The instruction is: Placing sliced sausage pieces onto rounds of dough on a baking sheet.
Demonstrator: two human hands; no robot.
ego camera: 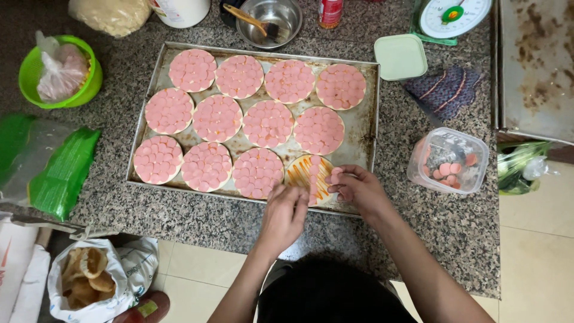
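Sauced round: the round base (308, 173) streaked with orange sauce lies at the right end of the front row of the baking tray (365, 134), with one line of pink sausage slices down its middle.
Left hand: the left hand (286, 214) rests at the near left edge of that sauced round, fingertips pinched down onto the slices there; whether a slice is between them cannot be told.
Right hand: the right hand (354, 186) sits at the round's right edge, fingers curled around a small stack of pink slices (336, 177).
Covered rounds: eleven other rounds (239, 76) fill the tray in three rows, each fully covered with pink slices.
Slice tub: a clear plastic tub (448, 160) with a few slices left stands on the granite counter (454, 227) just right of the tray.
Beyond the tray: a pale green lid (400, 57) and a dark knitted cloth (445, 90) lie near the tray's far right corner; a steel bowl (270, 21) with a brush stands behind the tray, a kitchen scale (454, 17) further right.
Left side: a green bowl (60, 72) holding a plastic bag stands well apart from the hands, and green packets (60, 173) lie below it.
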